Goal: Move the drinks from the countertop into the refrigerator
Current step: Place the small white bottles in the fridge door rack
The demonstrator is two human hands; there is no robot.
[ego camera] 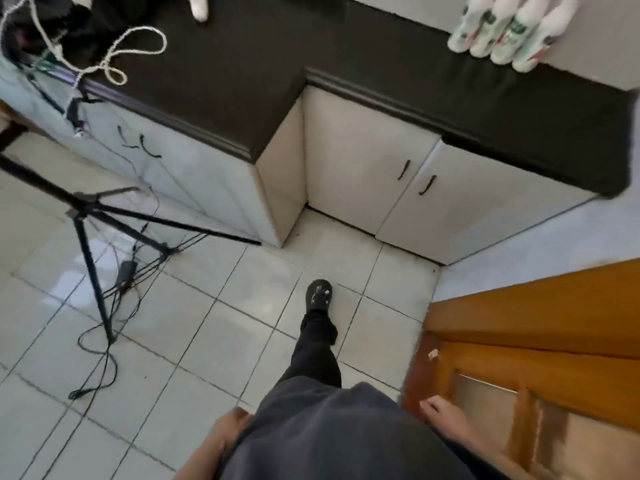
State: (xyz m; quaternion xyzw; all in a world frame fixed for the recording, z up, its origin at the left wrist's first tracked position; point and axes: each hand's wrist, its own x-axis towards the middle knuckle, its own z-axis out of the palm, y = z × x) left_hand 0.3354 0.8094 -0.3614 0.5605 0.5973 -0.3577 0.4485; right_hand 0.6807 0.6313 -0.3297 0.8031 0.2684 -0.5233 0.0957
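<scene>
1. Tripod (90, 216), black, stands on the pale tiled floor (214, 341) at the left, with dark cables (104, 362) trailing round its feet.
2. A white cord (116, 62) lies in loops on the upper-left part of the dark countertop (242, 64), beside a dark heap too blurred to name.
3. The countertop runs in an L across the top, above pale cabinet doors (363, 161) with dark handles.
4. The left hand (227, 433) hangs at the lower edge, just beside the person's grey top. Its fingers are partly hidden by the cloth, so I cannot tell its grip.
5. A black shoe (319, 294) is planted on the tiles in the middle, below a dark trouser leg.
6. The right hand (446, 420) hangs low on the other side of the body, fingers loosely straight and holding nothing, in front of the wooden door (554, 327).
7. The drinks (505, 31), four blurred white bottles with green and red labels, stand in a tight row on the countertop at the far upper right, against the wall and well apart from both hands.
8. The orange-brown door fills the lower right corner.
</scene>
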